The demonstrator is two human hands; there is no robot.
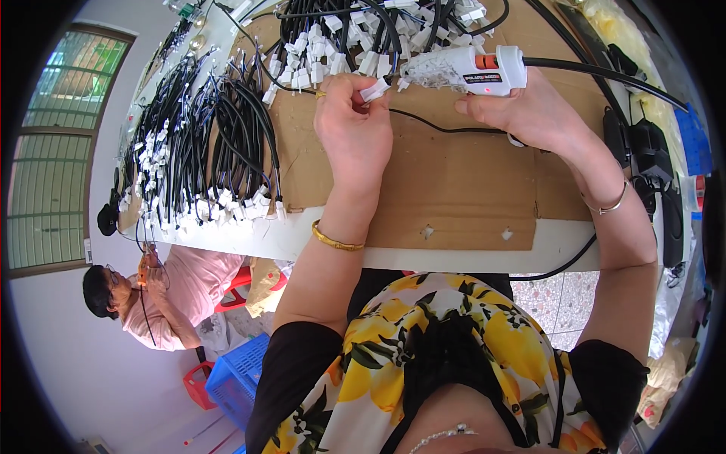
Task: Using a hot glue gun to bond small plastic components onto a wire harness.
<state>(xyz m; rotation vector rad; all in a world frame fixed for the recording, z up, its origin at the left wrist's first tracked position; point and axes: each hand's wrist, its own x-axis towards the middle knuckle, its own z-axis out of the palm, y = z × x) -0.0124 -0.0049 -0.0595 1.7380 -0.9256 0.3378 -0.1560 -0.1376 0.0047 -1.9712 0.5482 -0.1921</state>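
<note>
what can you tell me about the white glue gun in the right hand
The white, plastic-looking glue gun points left, its nozzle end toward a small white connector in the left hand. Its front is coated in translucent residue; the rear is smooth, with an orange part, a black label and a small red light. A black cable or rod meets its back end. The right hand holds it, hiding most of the handle.
</note>
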